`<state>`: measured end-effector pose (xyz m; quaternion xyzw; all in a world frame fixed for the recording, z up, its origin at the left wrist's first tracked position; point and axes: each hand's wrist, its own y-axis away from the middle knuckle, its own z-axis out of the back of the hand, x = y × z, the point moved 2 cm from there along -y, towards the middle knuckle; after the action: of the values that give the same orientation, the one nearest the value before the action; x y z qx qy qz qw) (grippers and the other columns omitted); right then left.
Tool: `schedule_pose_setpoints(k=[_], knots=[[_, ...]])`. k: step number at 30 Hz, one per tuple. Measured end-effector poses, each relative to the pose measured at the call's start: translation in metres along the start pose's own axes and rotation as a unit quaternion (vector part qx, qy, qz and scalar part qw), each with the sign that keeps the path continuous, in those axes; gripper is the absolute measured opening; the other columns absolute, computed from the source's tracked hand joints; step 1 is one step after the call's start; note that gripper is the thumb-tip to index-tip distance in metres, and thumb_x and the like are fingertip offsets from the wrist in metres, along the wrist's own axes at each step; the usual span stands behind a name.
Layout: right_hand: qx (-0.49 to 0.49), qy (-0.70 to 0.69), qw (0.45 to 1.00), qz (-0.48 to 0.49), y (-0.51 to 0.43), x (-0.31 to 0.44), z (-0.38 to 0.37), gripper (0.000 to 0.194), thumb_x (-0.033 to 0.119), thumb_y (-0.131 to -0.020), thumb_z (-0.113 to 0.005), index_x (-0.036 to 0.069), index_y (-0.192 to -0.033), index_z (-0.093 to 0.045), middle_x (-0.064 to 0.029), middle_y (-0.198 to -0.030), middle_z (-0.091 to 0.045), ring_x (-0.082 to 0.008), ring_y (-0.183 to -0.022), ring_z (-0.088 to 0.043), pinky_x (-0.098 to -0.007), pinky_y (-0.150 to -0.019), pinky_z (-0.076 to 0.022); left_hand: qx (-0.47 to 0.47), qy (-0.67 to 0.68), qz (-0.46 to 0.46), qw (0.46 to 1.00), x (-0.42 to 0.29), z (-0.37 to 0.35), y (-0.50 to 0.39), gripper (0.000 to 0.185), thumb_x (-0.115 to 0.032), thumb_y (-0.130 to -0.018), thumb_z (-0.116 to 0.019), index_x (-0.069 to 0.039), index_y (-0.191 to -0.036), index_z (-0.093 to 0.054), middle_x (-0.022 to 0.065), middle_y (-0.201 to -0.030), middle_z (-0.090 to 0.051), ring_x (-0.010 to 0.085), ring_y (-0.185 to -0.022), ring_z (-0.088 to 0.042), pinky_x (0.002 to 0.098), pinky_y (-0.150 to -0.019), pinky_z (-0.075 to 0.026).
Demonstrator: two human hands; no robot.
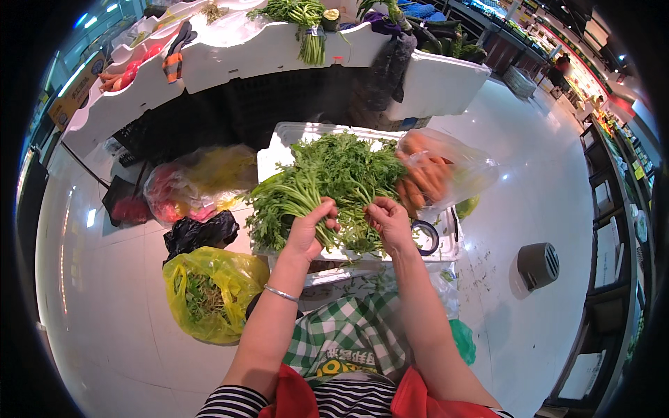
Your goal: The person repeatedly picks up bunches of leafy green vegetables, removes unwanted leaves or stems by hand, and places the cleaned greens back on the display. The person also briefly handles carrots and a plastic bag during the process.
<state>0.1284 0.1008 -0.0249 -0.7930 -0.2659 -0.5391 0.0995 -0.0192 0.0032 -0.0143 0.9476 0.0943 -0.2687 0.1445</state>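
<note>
My left hand (312,225) is closed around a bunch of leafy greens with feathery leaves (285,206), its stems pointing to the lower right. To its right, my right hand (391,223) pinches a thin green sprig (366,194) between thumb and fingertips. Both hands are over a white foam tray (272,142), where a large heap of the same greens (345,157) lies. Loose leaf bits are scattered near the tray's front edge. A clear plastic bag of carrots (426,175) rests on the tray's right side. Close to my right wrist is a dark roll of tape (435,237).
A yellow plastic bag of plant trimmings (209,298) sits on the floor at left, beside a black plastic bag (201,235). White foam vegetable bins (292,52) stand ahead. A brown upturned stool or bin (537,265) is at right, before shelving (601,245).
</note>
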Motion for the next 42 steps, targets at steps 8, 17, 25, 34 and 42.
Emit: schedule_pose_setpoints(k=[8,17,25,34,42], knots=[[0.033,0.065,0.997,0.005,0.030,0.008,-0.021,0.017,0.009,-0.081,-0.058,-0.004,-0.092,-0.054,-0.0078,-0.077,-0.062,-0.0116,-0.068,-0.058,-0.0217,-0.062,-0.0463,-0.007,-0.096,0.022,0.995,0.028,-0.009,-0.006,0.023,-0.009,-0.079,-0.058,-0.001,-0.100,-0.056,0.0017,-0.078,-0.057,0.0084,-0.059,-0.049,0.0225,-0.055,-0.044],[0.011,0.359,0.906,0.224,0.036,0.022,-0.030,0.015,0.000,-0.074,-0.061,-0.001,-0.088,-0.056,-0.0072,-0.077,-0.061,-0.0119,-0.066,-0.059,-0.0242,-0.061,-0.0468,-0.002,-0.040,0.015,0.999,0.030,-0.003,-0.014,0.020,-0.004,-0.080,-0.054,0.000,-0.100,-0.054,0.0033,-0.078,-0.056,0.0093,-0.060,-0.050,0.0236,-0.058,-0.044],[-0.031,0.352,0.860,0.367,0.036,0.024,-0.028,0.018,-0.002,-0.071,-0.060,0.003,-0.088,-0.057,-0.0065,-0.078,-0.058,-0.0149,-0.075,-0.057,-0.0268,-0.065,-0.0464,-0.024,-0.026,0.030,0.999,0.030,-0.007,-0.011,0.014,-0.008,-0.080,-0.057,-0.001,-0.092,-0.057,0.0050,-0.077,-0.058,0.0102,-0.059,-0.050,0.0236,-0.056,-0.044],[-0.045,0.043,0.982,0.177,0.012,0.034,0.030,0.015,0.009,-0.082,-0.056,0.003,-0.096,-0.055,-0.0074,-0.088,-0.060,-0.0155,-0.081,-0.057,-0.0270,-0.074,-0.0444,0.001,0.057,0.035,0.998,0.004,0.002,-0.007,0.016,-0.009,-0.080,-0.057,-0.004,-0.093,-0.052,0.0083,-0.084,-0.058,0.0085,-0.059,-0.051,0.0294,-0.060,-0.047],[0.093,0.333,0.923,0.171,0.035,0.029,-0.005,0.022,0.008,-0.075,-0.064,0.000,-0.094,-0.057,-0.0043,-0.074,-0.062,-0.0078,-0.064,-0.056,-0.0211,-0.059,-0.0457,0.016,0.002,0.036,0.999,0.011,-0.002,-0.008,0.017,-0.008,-0.080,-0.057,-0.004,-0.096,-0.052,0.0074,-0.085,-0.058,0.0084,-0.060,-0.052,0.0293,-0.062,-0.047]])
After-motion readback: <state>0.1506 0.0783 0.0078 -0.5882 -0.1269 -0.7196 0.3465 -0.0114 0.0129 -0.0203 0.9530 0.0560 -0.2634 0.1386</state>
